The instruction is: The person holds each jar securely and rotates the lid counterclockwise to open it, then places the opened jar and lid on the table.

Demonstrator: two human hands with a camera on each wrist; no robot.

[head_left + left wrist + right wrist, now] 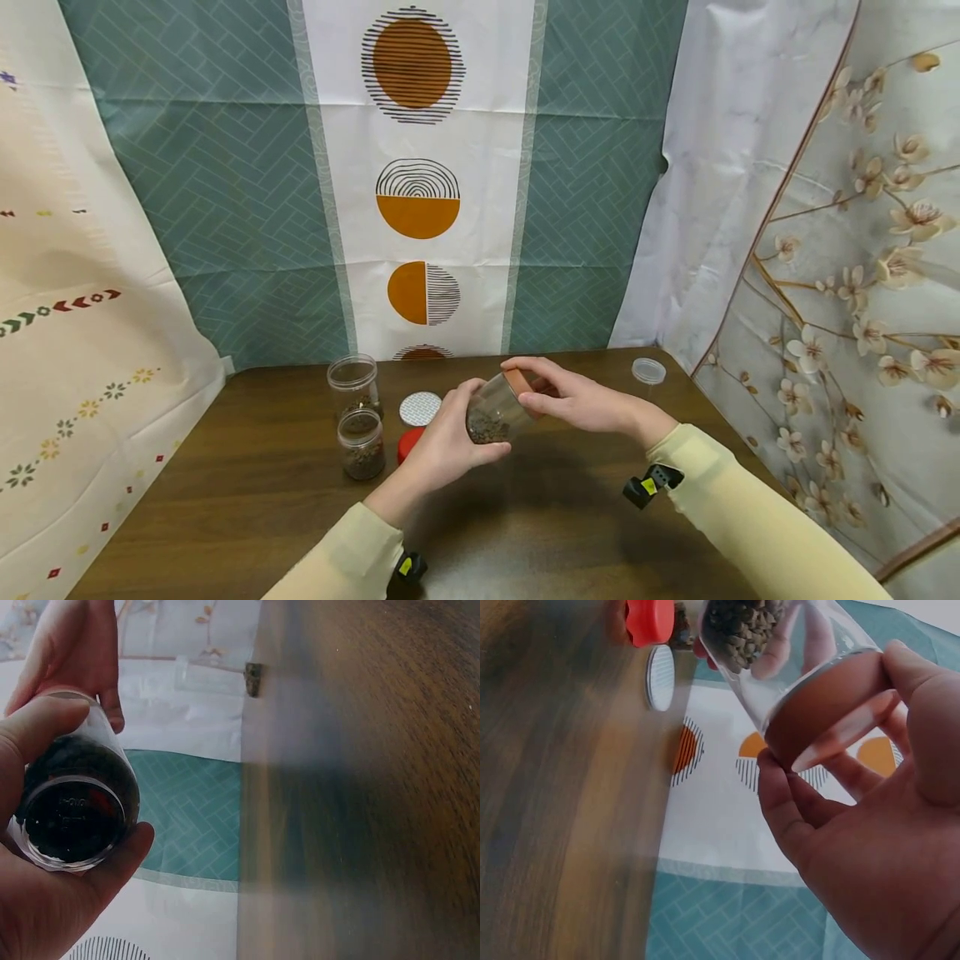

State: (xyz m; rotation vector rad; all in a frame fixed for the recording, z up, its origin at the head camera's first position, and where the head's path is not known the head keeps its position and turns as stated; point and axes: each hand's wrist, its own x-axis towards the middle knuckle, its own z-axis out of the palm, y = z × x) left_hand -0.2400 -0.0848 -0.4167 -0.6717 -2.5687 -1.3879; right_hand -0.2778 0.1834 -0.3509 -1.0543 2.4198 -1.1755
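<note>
A clear jar [491, 410] part filled with dark brown pellets is held tilted above the wooden table [247, 483]. My left hand [448, 440] grips its bottom end [73, 817]. My right hand [558, 397] curls its fingers round the brown lid [521, 385] at the jar's other end. In the right wrist view the brown lid [832, 720] sits between thumb and fingers, with the pellets [739, 626] lying toward the far end of the jar.
Two open clear jars [353, 384] [362, 443] with dark contents stand at the left. A white patterned lid [420, 408] and a red lid [408, 442] lie beside them. A clear lid [648, 370] rests at the table's back right. Curtains hang behind.
</note>
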